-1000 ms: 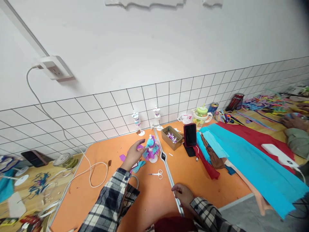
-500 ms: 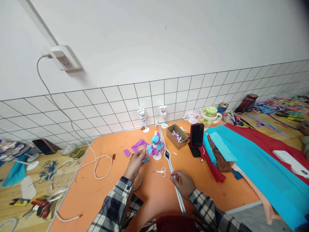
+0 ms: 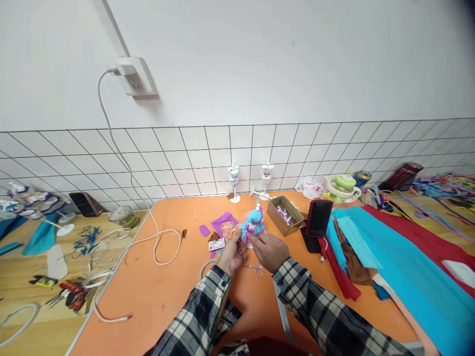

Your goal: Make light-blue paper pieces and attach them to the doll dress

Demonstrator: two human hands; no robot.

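A small white mannequin wearing a turquoise and purple ruffled dress leans on the orange table between my hands. My left hand is closed at the left edge of the skirt, thumb and fingers on the ruffle. From the right, my right hand pinches the lower front of the skirt, its fingertips close to the left ones. Small scissors lie just below, partly covered by my hands. Left of the dress are purple paper scraps, a peach scrap and a small white box.
Two white mannequins stand by the tiled wall. A cardboard box with small pieces and an upright phone are to the right. Turquoise sheets cover the right side. A white cable loops on the left.
Both hands have come together at the dress; the right moved up from the table and the left moved from the paper scraps. The mannequin now leans. The camera view has shifted left.
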